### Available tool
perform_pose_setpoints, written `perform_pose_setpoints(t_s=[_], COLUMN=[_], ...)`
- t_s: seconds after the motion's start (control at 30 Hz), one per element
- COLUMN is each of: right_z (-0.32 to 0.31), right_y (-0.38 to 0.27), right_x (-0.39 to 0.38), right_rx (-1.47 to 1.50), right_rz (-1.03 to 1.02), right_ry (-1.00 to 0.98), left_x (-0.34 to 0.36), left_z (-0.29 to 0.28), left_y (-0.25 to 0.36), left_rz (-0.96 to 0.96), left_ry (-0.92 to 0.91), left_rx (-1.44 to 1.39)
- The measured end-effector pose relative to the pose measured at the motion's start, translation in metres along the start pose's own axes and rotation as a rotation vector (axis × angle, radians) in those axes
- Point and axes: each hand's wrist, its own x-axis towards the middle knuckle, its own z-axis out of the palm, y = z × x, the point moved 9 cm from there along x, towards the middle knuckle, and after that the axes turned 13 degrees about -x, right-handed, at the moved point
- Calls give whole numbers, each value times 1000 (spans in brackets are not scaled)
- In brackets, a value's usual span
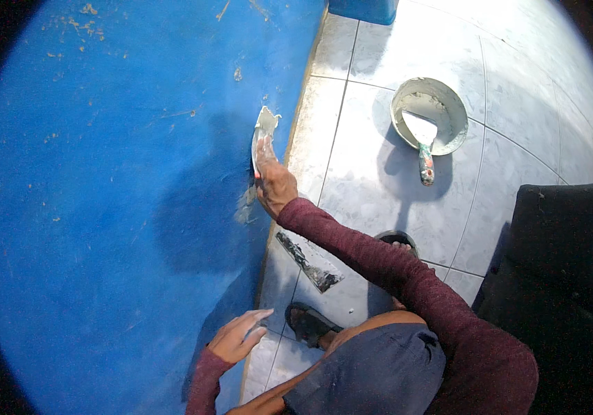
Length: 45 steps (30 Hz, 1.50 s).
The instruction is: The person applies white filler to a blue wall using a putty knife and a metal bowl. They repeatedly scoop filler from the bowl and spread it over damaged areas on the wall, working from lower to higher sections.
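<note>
On my feed, by the blue wall (103, 207), the left hand (235, 337) is empty, fingers loosely spread; the putty blade (266, 122) is at the wall, gripped by the right hand (278, 187); tilting it could drop paste onto the floor tiles (355, 155)

glare on floor (407, 52), shadows on wall (103, 228), vignetted

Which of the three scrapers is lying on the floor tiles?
The dark-smeared scraper near the blue wall. The putty-tipped scraper is in the right hand; the third scraper lies over the bucket's rim.
</note>
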Motion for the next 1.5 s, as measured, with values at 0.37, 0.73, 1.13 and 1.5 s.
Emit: perform_pose_setpoints(t_s=[0.37, 0.73, 1.13, 1.5], right_z=[-46, 26, 16, -178], right_y=[72, 121, 166, 57], right_x=[2, 36, -15, -32], right_rx=[236, 968, 899, -76], right_rz=[23, 531, 606, -289], right_ry=[116, -475, -263, 272], left_x=[24, 20, 20, 25], left_z=[51, 62, 61, 60], left_y=[-54, -79, -84, -86], left_rz=[-15, -16, -13, 11], left_ry=[-104, -106, -95, -86], left_rx=[-147, -172, -184, -175])
